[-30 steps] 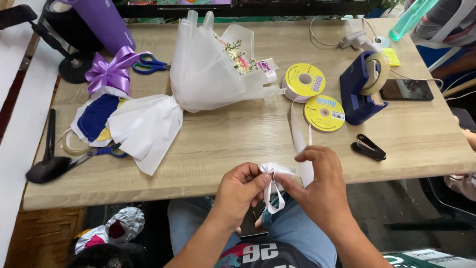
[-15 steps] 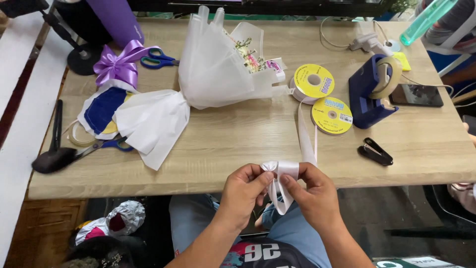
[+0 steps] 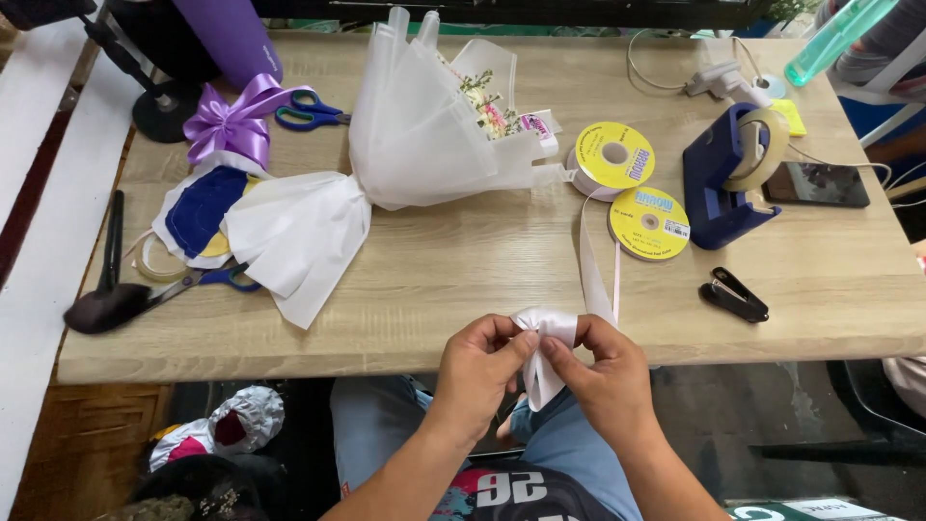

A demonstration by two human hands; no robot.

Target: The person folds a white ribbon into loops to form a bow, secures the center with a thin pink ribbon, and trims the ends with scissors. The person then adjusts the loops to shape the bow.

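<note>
White ribbon (image 3: 546, 333) between both hands' fingers (image 3: 526, 343)

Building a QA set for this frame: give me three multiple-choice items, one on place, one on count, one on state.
1. Where is the black stapler? A) right of the hands B) on the bouquet C) beside the purple bow
2. How many yellow ribbon spools lie on the table? A) one B) two C) four
3. The white ribbon is: A) lying untouched B) pinched by both hands C) held by one hand

Key: 1 A, near the table's front right edge. 2 B, two spools. 3 B, left hand and right hand both grip it.
</note>
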